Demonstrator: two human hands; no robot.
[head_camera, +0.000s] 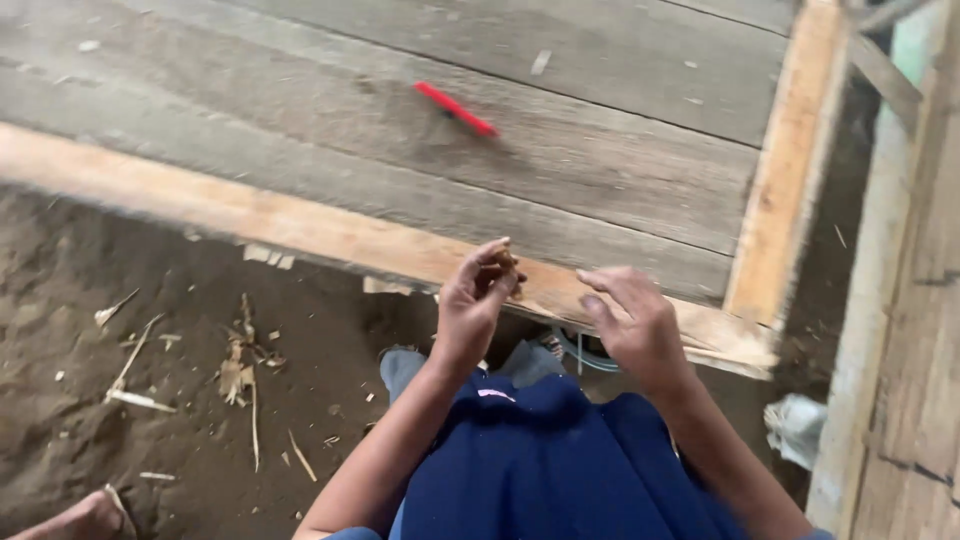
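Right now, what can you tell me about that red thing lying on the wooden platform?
The red pencil-like stick is slim, straight and bright red, blurred, so its tip and material cannot be told. It lies flat and diagonal on the grey weathered planks, upper end to the left, lower end to the right, with a faint shadow beside it. Nothing touches it: both hands are nearer the camera, over the platform's pale front rail.

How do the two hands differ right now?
The left hand pinches a small brown piece at its fingertips; the right hand holds nothing. The left hand's fingers curl upward; the right hand's spread, palm down. Both hover at the wooden platform's edge.
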